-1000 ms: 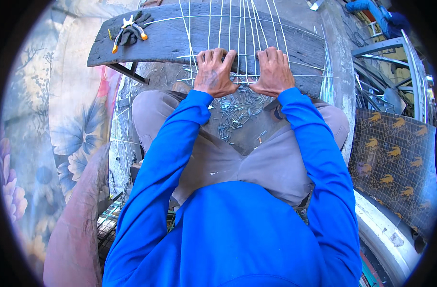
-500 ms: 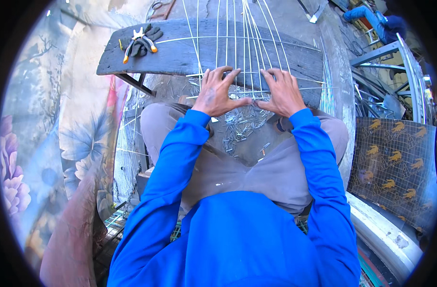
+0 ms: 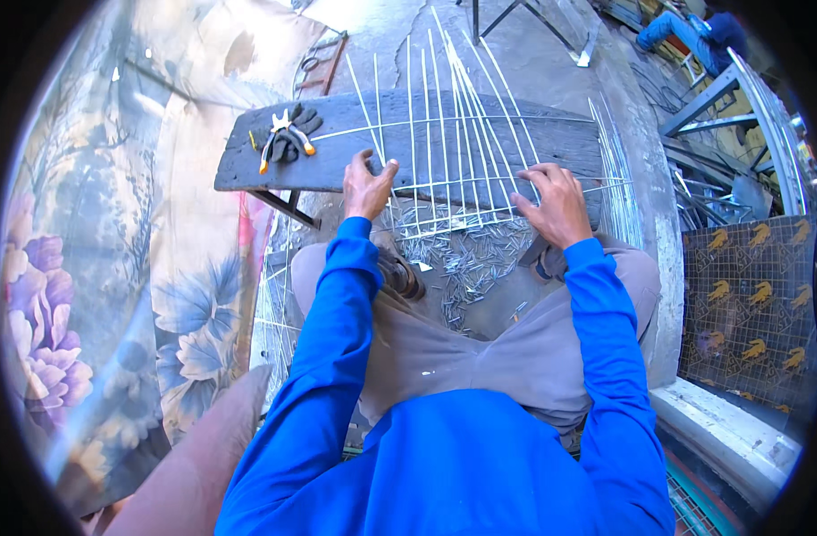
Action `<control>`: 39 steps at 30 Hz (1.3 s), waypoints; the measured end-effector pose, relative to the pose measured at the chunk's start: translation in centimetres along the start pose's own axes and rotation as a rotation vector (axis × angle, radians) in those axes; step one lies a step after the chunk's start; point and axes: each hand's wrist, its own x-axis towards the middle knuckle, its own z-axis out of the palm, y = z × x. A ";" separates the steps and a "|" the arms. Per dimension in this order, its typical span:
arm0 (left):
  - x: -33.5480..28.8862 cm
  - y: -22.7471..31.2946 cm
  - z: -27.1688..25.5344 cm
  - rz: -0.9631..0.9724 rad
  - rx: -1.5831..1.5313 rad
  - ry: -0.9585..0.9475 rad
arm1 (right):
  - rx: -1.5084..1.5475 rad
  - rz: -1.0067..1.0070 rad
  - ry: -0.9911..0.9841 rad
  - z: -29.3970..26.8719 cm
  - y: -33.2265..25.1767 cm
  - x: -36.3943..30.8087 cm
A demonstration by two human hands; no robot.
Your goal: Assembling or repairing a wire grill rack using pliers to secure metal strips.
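A lattice of thin pale metal rods (image 3: 423,116) lies across a dark wooden bench (image 3: 283,179). Its lengthwise rods fan out, two crosswise rods run near its close end, and another crosses further up. That close end juts past the bench's near edge, over the ground. Beside the lattice's left edge is my left hand (image 3: 367,189), thumb and forefinger apart. My right hand (image 3: 558,207) hovers at the right edge with spread fingers, close to the ends of the near cross rods; whether it touches them I cannot tell.
Pliers with orange-tipped handles (image 3: 288,134) rest on dark gloves (image 3: 310,121) at the bench's left. Cut metal bits (image 3: 462,268) litter the ground between my feet. More thin rods (image 3: 615,179) stand at the right. A floral cloth (image 3: 194,295) hangs left; a metal frame (image 3: 739,98) stands right.
My hands have moved apart from the middle of the lattice's near end, the left one leftward and the right one rightward. The whole view has shifted, showing more of the far ground.
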 end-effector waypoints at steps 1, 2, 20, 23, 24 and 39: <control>1.0 0.2 0.2 -0.037 0.021 0.012 | -0.003 0.011 0.010 0.3 0.7 -0.2; 2.3 0.3 0.3 -0.069 0.014 -0.022 | -0.068 0.091 0.063 0.9 1.5 -0.3; 5.7 2.8 2.2 -0.221 -0.631 -0.125 | 0.090 0.557 -0.200 1.5 3.6 2.5; 4.9 4.5 0.4 -0.295 -0.997 -0.119 | 0.166 0.562 -0.165 1.2 2.2 2.6; 5.0 5.0 0.1 -0.235 -1.004 -0.100 | 0.179 0.540 -0.119 1.2 2.4 2.5; 4.7 11.2 -4.2 0.319 -1.044 0.088 | 0.530 0.384 0.408 0.5 0.7 4.2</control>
